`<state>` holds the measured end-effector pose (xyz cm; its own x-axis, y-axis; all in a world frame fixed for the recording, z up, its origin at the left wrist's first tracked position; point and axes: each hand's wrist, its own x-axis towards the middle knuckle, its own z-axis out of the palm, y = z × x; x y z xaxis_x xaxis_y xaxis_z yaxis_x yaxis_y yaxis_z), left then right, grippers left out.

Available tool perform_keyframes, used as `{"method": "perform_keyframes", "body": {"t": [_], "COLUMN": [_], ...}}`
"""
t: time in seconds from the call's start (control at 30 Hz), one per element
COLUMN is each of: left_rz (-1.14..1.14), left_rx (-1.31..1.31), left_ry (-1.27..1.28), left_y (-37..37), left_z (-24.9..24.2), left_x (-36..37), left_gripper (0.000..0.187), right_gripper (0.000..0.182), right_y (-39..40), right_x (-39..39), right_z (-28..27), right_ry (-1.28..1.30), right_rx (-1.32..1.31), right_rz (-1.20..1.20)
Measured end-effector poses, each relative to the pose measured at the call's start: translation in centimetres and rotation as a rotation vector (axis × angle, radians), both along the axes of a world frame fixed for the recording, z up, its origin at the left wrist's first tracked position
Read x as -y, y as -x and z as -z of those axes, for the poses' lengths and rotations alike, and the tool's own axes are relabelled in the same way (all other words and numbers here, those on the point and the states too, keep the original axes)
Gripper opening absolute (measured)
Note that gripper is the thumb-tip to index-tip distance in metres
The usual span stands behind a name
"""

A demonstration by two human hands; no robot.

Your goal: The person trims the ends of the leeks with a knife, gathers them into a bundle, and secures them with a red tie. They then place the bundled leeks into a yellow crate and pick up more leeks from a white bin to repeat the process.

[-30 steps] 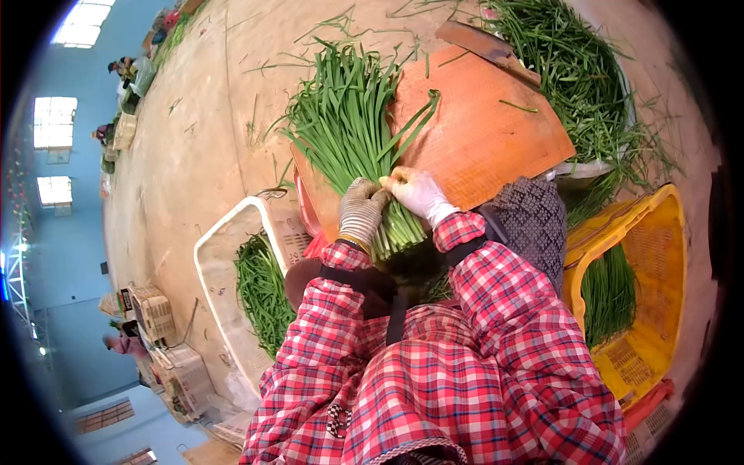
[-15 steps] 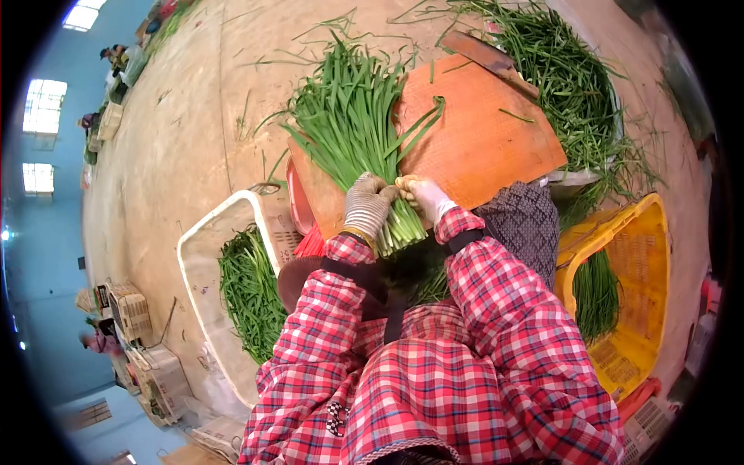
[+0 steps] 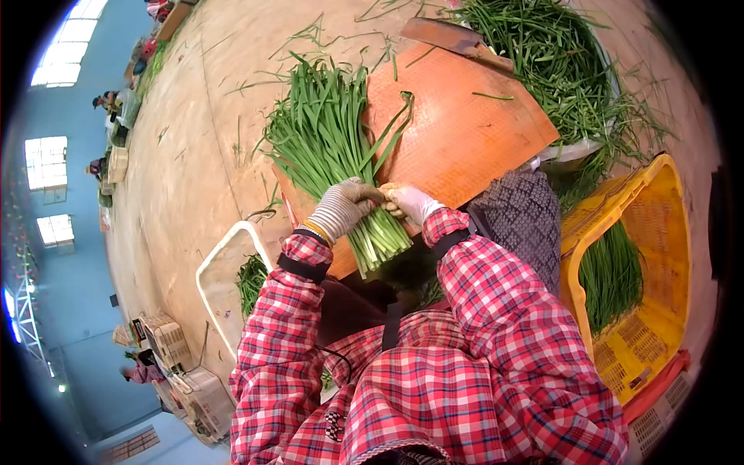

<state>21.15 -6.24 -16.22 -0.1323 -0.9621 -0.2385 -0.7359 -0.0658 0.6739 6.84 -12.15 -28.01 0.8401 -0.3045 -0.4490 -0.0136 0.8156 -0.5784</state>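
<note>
A thick bundle of long green leafy stalks (image 3: 322, 124) lies over the left part of an orange board (image 3: 457, 116), its pale cut ends pointing toward me. My left hand (image 3: 341, 208), in a striped glove, is wrapped round the bundle near those ends. Beside it, at the bundle's right edge, my right hand (image 3: 411, 203) wears a pale glove; its fingers are pinched together close to the left fingertips. What they pinch is too small to make out. A broad blade (image 3: 446, 35) rests at the board's far edge.
Loose green leaves (image 3: 542, 70) are heaped at the upper right. A yellow crate (image 3: 666, 256) holding green stalks (image 3: 611, 279) stands at the right, a white-rimmed basket (image 3: 208, 283) at the left. Patterned cloth (image 3: 521, 221) lies near my right forearm. People (image 3: 108, 101) and crates are far left.
The view has shifted and tilted. Both hands and the bundle appear further left and slightly lower, with the left hand still round the bundle. The white-rimmed basket is now more hidden behind my left sleeve.
</note>
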Motion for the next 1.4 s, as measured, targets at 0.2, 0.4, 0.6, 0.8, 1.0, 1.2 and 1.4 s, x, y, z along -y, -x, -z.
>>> {"method": "perform_keyframes", "body": {"t": [0.2, 0.4, 0.6, 0.8, 1.0, 1.2, 1.4], "left_rz": [-0.119, -0.692, -0.771, -0.179, -0.705, -0.921, -0.442], "left_rx": [0.043, -0.363, -0.31, 0.205, -0.511, -0.393, 0.085], "left_ry": [-0.004, -0.089, -0.294, -0.43, -0.295, 0.164, 0.179], "left_y": [0.4, 0.6, -1.5, -1.1, 0.3, -3.4, -0.6], "left_z": [1.5, 3.7, 4.8, 2.8, 1.7, -2.5, -0.2], "left_x": [-0.4, -1.3, -0.2, 4.4, 2.9, -3.3, -7.8], "left_gripper": [0.008, 0.01, 0.025, 0.033, 0.02, 0.015, 0.023], "right_gripper": [0.013, 0.022, 0.005, 0.009, 0.011, 0.016, 0.018], "right_y": [-0.3, -0.5, -0.1, -0.9, 0.3, -0.3, -0.9], "right_x": [0.0, -2.0, -2.0, -2.9, -2.3, -0.3, -0.1], "right_z": [-0.5, -0.6, -5.7, -9.0, -6.7, -9.5, -9.0], "right_ry": [0.012, 0.262, 2.017, 2.297, 1.86, 1.713, 1.392], "right_rx": [-0.005, -0.134, -0.394, 0.057, 0.071, -0.122, -0.187], "right_rz": [-0.028, 0.261, 0.052, -0.451, -0.102, -0.173, -0.079]}}
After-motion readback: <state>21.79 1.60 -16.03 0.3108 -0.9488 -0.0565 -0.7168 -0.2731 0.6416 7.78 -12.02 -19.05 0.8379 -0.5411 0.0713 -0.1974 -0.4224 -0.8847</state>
